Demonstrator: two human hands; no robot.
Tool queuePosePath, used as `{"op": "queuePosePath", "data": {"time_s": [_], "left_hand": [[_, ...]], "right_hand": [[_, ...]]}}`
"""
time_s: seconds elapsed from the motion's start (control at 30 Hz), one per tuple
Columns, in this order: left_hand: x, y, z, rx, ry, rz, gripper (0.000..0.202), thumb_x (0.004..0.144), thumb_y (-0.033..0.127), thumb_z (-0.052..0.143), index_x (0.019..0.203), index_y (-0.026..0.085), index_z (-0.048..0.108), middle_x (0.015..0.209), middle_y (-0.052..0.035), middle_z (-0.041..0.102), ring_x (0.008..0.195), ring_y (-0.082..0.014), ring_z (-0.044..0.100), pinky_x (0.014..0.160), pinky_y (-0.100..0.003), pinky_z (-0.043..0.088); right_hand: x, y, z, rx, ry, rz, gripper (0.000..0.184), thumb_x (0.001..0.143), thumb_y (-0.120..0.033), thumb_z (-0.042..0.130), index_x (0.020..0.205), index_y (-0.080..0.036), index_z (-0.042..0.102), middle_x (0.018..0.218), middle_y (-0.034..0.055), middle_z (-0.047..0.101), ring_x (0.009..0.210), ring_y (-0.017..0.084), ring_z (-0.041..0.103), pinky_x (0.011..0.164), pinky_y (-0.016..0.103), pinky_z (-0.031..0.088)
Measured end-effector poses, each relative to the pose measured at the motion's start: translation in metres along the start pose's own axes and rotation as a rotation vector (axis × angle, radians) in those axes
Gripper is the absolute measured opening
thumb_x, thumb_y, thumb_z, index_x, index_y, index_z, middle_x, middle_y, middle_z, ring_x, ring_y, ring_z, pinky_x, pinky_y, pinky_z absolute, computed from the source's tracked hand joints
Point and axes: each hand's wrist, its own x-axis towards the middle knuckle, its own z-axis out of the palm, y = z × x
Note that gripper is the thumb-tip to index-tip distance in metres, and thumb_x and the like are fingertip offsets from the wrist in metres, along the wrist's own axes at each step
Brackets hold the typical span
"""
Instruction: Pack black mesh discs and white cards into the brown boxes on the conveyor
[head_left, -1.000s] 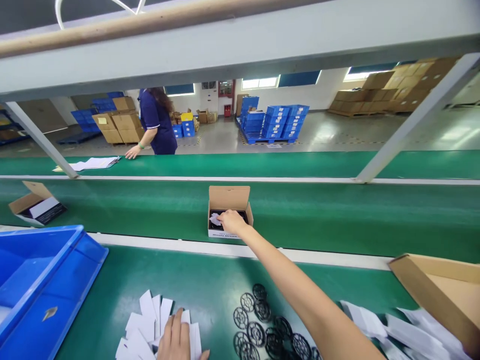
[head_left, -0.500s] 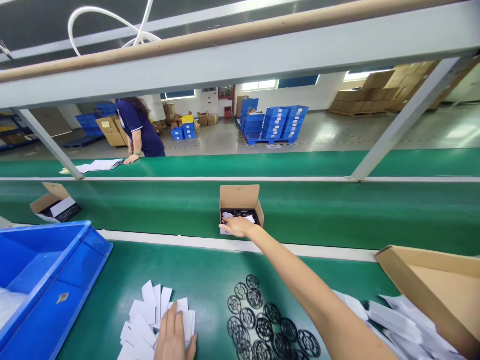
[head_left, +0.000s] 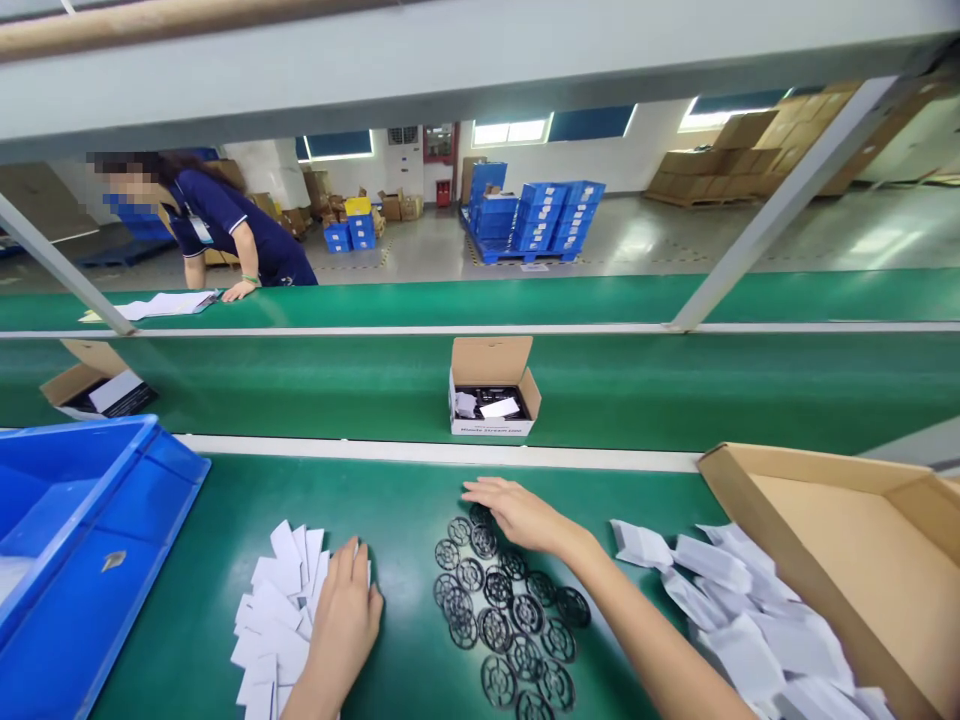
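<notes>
My left hand [head_left: 346, 612] lies over the right edge of a spread pile of white cards [head_left: 274, 612], fingers stretched flat. My right hand [head_left: 517, 512] is above the far end of a cluster of black spoked rings [head_left: 496, 588], fingers extended and partly covering the farthest ring. Nothing shows in its grasp. Beyond it, an open white carton [head_left: 491, 426] with its brown lid raised stands on the green conveyor belt [head_left: 360, 385]. Inside the carton are black parts, a white card [head_left: 500, 408] and a small whitish packet [head_left: 465, 404].
A blue bin [head_left: 97, 560] stands at left. White packets [head_left: 720, 565] spill beside a brown cardboard tray [head_left: 847, 540] at right. Another open box [head_left: 101, 385] sits farther left on the belt. A co-worker [head_left: 232, 225] leans over papers [head_left: 169, 305] beyond the metal frame [head_left: 780, 220].
My right hand has drawn back from the carton to the black rings. My left hand stays at the cards. The view has tilted down, and the co-worker leans farther left.
</notes>
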Motion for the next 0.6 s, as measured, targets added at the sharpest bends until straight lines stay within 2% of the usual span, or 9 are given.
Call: {"op": "queuePosePath", "data": {"time_s": [0.07,0.13,0.27,0.37,0.47,0.53,0.6], "left_hand": [[0.003,-0.002,-0.006,-0.011,0.001,-0.029,0.037,0.087,0.02,0.036,0.118,0.006,0.051,0.122,-0.0227,0.051,0.111,-0.0355,0.05,0.089,-0.052,0.049],[0.003,-0.005,-0.014,0.01,0.002,-0.069,0.038,0.089,0.027,0.039,0.117,0.005,0.051,0.123,-0.0245,0.049,0.114,-0.0374,0.047,0.091,-0.054,0.047],[0.0,-0.017,-0.029,0.122,-0.013,-0.186,0.042,0.089,0.034,0.045,0.114,0.001,0.053,0.118,-0.0262,0.051,0.109,-0.0393,0.046,0.09,-0.053,0.046],[0.003,-0.029,-0.041,0.174,-0.056,-0.299,0.045,0.088,0.037,0.047,0.112,0.0,0.054,0.118,-0.0255,0.052,0.106,-0.0385,0.047,0.09,-0.049,0.045],[0.017,-0.045,-0.055,0.243,-0.147,-0.506,0.049,0.089,0.042,0.045,0.113,0.0,0.053,0.112,-0.024,0.055,0.1,-0.0376,0.051,0.086,-0.047,0.044],[0.028,-0.056,-0.063,0.266,-0.254,-0.667,0.049,0.09,0.044,0.044,0.112,0.001,0.054,0.105,-0.0226,0.058,0.097,-0.0381,0.054,0.083,-0.046,0.044],[0.037,-0.066,-0.066,0.239,-0.355,-0.763,0.045,0.09,0.043,0.044,0.108,0.003,0.055,0.102,-0.0214,0.061,0.097,-0.0375,0.056,0.081,-0.043,0.044]], "right_hand": [[-0.011,0.002,0.013,-0.005,-0.048,0.036,0.069,0.072,0.006,0.034,0.132,-0.022,0.054,0.142,0.003,0.042,0.13,0.025,0.037,0.105,0.045,0.037],[-0.015,0.006,0.025,-0.003,-0.029,0.05,0.068,0.074,0.005,0.033,0.132,-0.023,0.053,0.144,0.0027,0.04,0.132,0.025,0.034,0.105,0.047,0.037],[-0.019,0.014,0.047,0.056,0.151,0.026,0.047,0.086,-0.009,0.034,0.128,-0.016,0.056,0.137,0.0082,0.048,0.128,0.026,0.04,0.106,0.049,0.037],[-0.023,0.021,0.059,0.122,0.283,0.007,0.039,0.091,-0.02,0.035,0.122,-0.015,0.057,0.129,0.0116,0.055,0.12,0.027,0.047,0.104,0.05,0.039],[-0.028,0.026,0.067,0.183,0.391,0.039,0.035,0.093,-0.029,0.038,0.119,-0.017,0.057,0.123,0.0128,0.058,0.114,0.028,0.051,0.1,0.052,0.043],[-0.033,0.028,0.071,0.229,0.445,0.072,0.034,0.092,-0.033,0.04,0.118,-0.018,0.056,0.12,0.0127,0.059,0.113,0.029,0.052,0.099,0.052,0.044],[-0.039,0.029,0.073,0.288,0.483,0.105,0.033,0.092,-0.037,0.041,0.116,-0.021,0.056,0.12,0.0115,0.06,0.113,0.029,0.052,0.099,0.052,0.043]]}}
